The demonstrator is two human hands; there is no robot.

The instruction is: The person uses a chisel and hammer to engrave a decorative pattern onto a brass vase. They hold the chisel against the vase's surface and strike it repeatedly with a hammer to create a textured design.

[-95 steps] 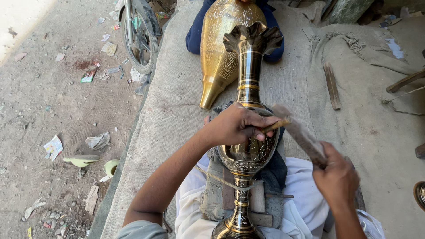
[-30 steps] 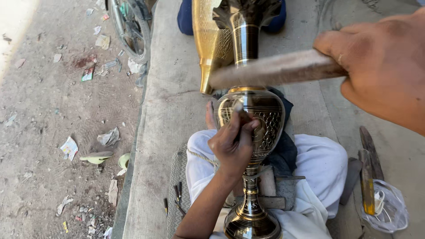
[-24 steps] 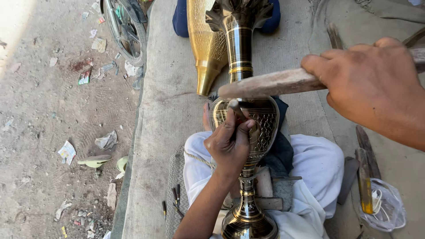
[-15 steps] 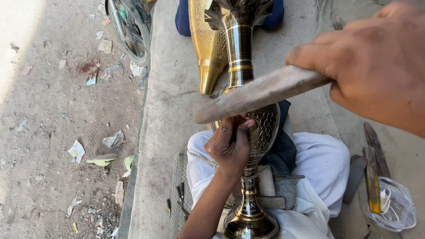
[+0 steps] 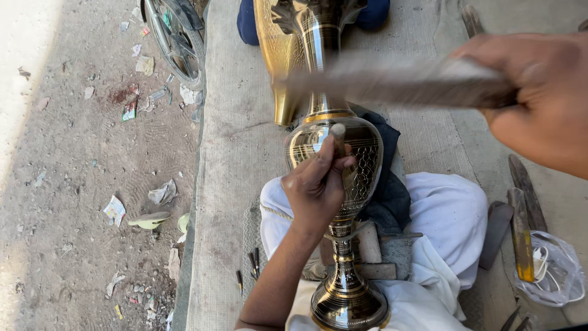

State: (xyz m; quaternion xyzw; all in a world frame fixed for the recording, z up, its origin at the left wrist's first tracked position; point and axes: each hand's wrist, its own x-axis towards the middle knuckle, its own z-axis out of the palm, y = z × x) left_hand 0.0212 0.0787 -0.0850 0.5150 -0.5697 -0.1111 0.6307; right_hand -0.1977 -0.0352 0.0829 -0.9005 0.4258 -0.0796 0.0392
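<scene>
A tall engraved brass vase lies across my lap, foot toward me, resting on dark cloth. My left hand grips a small metal chisel and presses its tip against the vase's round body. My right hand is raised close to the camera, closed around a long worn wooden mallet, which is motion-blurred above the chisel's head. A second brass vase lies behind the first.
A grey mat covers the ledge I sit on. Littered dirt ground and a bicycle wheel lie to the left. Small tools sit by my left knee; flat metal tools and a plastic bag lie at right.
My right hand lifted the mallet from beside the vase and has been swinging it over the chisel; now it is level and blurred above it. My left hand holds the chisel steady.
</scene>
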